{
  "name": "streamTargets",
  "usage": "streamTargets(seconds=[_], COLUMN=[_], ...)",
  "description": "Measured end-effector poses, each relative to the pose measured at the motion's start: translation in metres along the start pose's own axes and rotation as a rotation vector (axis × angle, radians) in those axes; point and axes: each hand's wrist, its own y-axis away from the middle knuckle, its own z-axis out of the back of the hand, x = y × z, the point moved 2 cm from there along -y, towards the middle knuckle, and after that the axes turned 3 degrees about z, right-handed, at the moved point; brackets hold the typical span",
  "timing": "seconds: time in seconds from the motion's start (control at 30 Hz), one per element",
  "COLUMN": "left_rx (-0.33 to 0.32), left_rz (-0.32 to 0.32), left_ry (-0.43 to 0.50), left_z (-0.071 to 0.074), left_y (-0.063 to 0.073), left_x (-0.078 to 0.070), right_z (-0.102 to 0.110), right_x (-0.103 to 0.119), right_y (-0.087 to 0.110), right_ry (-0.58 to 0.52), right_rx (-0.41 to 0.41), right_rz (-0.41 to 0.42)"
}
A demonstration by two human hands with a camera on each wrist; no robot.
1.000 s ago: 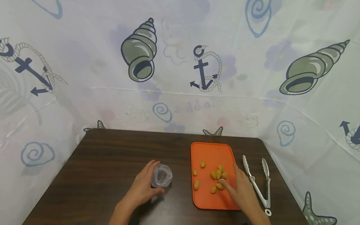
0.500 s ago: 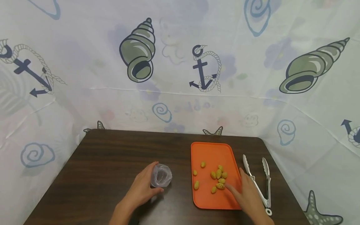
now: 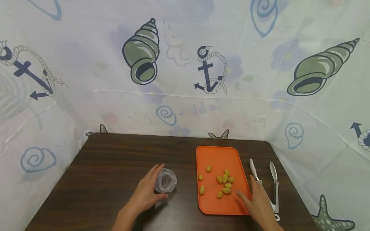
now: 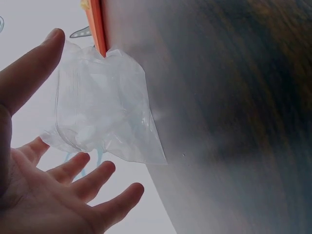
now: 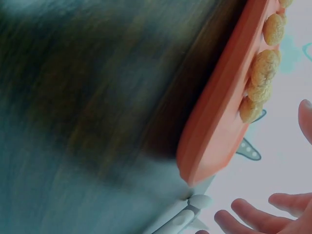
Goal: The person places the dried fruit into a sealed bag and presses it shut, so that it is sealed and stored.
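A clear plastic zip bag [image 4: 105, 105] stands upright on the dark table with its mouth open. My left hand [image 3: 147, 191] is spread beside it; in the left wrist view the thumb and fingers are apart, not closed round the bag. Several yellow-brown, wrinkled oval pieces [image 3: 225, 178] lie on an orange tray [image 3: 215, 157], most of them grouped right of its middle. My right hand [image 3: 257, 202] hovers at the tray's lower right edge, fingers extended and holding nothing, with the thumb tip close to the nearest pieces. Metal tongs [image 3: 273, 189] lie just right of the tray, partly covered by that hand.
The dark wood-grain table [image 3: 115, 160] stretches to the left of the bag. A white cloth [image 3: 185, 64] printed with shells and anchors hangs behind the table and on both sides.
My right hand has shifted right, from over the pieces to the tray's edge and the tongs. My left hand stays by the bag with little movement.
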Motion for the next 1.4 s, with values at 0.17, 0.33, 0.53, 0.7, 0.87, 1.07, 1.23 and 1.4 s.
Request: streamTargets(seconds=[0.17,0.33,0.53,0.7,0.87,1.07,1.23,1.4], left_rx=[0.009,0.011,0.018,0.031,0.029,0.033,0.033,0.032], left_rz=[0.013,0.019,0.018,0.017,0.012,0.019,0.025,0.026], left_ry=[0.002,0.002,0.007,0.014,0.007,0.011,0.010,0.009], left_z=[0.000,0.000,-0.001,-0.001,0.000,0.000,-0.001,-0.001], left_y=[0.000,0.001,0.001,0.000,0.000,-0.001,0.000,0.001], left_x=[0.000,0.000,0.000,0.000,0.000,-0.001,-0.001,-0.002], right_z=[-0.003,-0.005,-0.003,-0.001,0.002,0.005,0.004,0.003], right_x=[-0.004,-0.009,-0.013,-0.017,-0.019,-0.027,-0.033,-0.037], right_y=[-0.001,-0.001,-0.001,-0.003,-0.003,-0.002,-0.002,-0.002], right_ry=[0.007,0.014,0.009,0.002,-0.011,-0.023,-0.018,0.011], right_rx=[0.017,0.020,0.012,0.018,0.026,-0.035,-0.138,-0.206], right_rz=[-0.020,-0.039,-0.056,-0.076,-0.084,-0.050,-0.019,-0.016])
